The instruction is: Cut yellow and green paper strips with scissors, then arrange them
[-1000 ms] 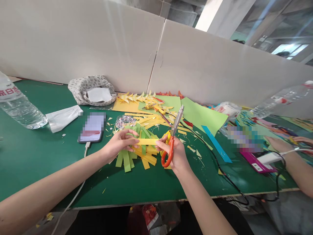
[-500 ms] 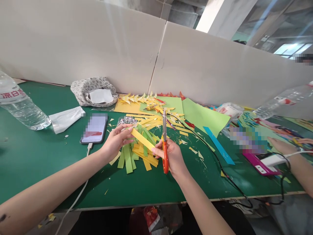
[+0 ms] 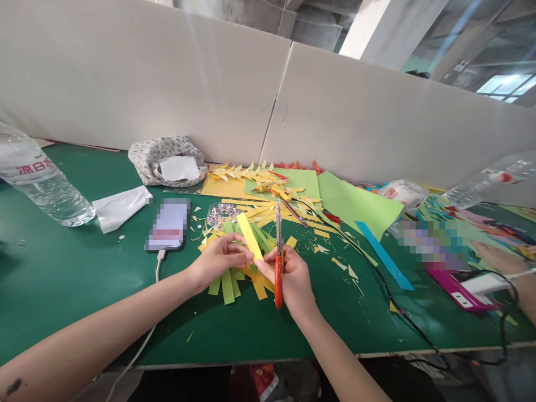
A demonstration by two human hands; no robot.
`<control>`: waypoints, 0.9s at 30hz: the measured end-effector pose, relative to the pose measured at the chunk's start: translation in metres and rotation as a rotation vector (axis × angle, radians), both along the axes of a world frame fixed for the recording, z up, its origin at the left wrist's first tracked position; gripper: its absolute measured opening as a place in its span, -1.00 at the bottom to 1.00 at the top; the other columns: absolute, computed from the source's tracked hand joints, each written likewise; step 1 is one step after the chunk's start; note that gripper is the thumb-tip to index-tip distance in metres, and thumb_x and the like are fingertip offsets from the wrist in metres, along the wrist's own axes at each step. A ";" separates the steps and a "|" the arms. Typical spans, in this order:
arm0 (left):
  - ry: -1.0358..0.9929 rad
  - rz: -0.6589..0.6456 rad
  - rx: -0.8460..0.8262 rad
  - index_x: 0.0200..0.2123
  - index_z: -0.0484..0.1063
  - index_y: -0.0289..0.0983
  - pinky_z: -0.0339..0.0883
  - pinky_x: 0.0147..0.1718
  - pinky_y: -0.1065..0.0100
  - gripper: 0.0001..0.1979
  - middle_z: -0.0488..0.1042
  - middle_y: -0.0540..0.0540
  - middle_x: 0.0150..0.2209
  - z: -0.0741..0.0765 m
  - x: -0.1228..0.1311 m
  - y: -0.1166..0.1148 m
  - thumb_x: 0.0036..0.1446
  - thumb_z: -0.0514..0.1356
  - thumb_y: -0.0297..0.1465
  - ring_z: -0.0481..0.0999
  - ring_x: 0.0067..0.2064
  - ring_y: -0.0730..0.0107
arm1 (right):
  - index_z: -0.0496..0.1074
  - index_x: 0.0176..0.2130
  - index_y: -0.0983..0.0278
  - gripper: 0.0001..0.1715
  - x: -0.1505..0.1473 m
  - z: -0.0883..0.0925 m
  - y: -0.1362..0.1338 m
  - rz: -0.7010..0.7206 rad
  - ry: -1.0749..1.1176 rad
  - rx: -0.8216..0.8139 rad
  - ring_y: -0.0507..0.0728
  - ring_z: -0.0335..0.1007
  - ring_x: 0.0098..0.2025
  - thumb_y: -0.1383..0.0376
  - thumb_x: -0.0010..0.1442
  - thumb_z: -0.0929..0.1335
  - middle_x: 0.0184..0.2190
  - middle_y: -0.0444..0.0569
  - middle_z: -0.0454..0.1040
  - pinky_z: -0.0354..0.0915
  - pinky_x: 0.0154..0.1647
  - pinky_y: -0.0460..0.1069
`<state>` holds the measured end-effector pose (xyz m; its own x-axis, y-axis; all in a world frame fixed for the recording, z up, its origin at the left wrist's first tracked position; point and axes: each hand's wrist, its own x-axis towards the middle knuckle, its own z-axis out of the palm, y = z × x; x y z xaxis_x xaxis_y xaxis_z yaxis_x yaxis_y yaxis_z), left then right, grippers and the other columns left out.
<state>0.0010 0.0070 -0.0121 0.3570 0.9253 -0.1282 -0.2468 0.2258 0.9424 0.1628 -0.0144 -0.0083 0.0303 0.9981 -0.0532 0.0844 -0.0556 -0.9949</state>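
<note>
A yellow paper strip [image 3: 250, 233] stands tilted between my two hands, its free end pointing up and away. My left hand [image 3: 220, 261] pinches the strip near its lower end. With its thumb against that same end, my right hand [image 3: 295, 279] also holds scissors [image 3: 278, 282] with orange handles, blades pointing away from me. Under the hands lies a pile of green paper strips [image 3: 228, 287] and yellow-orange strips [image 3: 260, 287]. Just beyond the pile sits a clear packet of small shiny pieces [image 3: 224, 214].
A phone [image 3: 168, 223] on a white cable, a water bottle [image 3: 50, 184] and a cloth pouch [image 3: 144, 162] stand left. Behind the pile lie a yellow glue gun [image 3: 281, 191] and green paper sheets [image 3: 360, 201]. Rightward are a blue strip [image 3: 385, 257], a pink power strip [image 3: 460, 290] and another person's hand [image 3: 496, 259].
My left hand has slid from the strip's far end down to its lower end, beside my right thumb. The strip has swung to point upward. The view has shifted slightly.
</note>
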 end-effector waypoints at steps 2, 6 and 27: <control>0.005 0.002 0.012 -0.30 0.31 -0.31 0.33 -0.35 0.37 -0.71 0.50 -0.04 -0.44 -0.001 0.000 0.000 -0.13 0.30 -0.44 0.49 -0.40 0.42 | 0.28 -0.46 0.25 -0.67 0.000 -0.001 -0.001 -0.001 -0.025 0.006 0.03 0.30 -0.46 0.31 -0.23 0.47 -0.51 -0.16 0.36 0.25 -0.42 -0.08; -0.005 -0.013 0.031 -0.31 0.27 -0.29 0.34 -0.31 0.31 -0.69 0.49 -0.01 -0.47 -0.002 0.001 -0.001 -0.14 0.30 -0.45 0.50 -0.39 0.39 | 0.27 -0.44 0.24 -0.69 0.002 -0.003 -0.001 -0.007 -0.029 0.045 0.05 0.33 -0.43 0.31 -0.20 0.46 -0.48 -0.15 0.39 0.27 -0.41 -0.07; 0.074 0.128 0.050 -0.44 0.43 -0.32 0.32 -0.29 0.36 -0.83 0.48 -0.04 -0.42 0.001 -0.006 0.005 -0.10 0.28 -0.34 0.47 -0.35 0.43 | 0.27 -0.41 0.23 -0.76 0.012 0.014 0.001 -0.080 -0.358 0.214 -0.01 0.23 -0.55 0.26 -0.11 0.40 -0.56 -0.19 0.33 0.21 -0.52 -0.11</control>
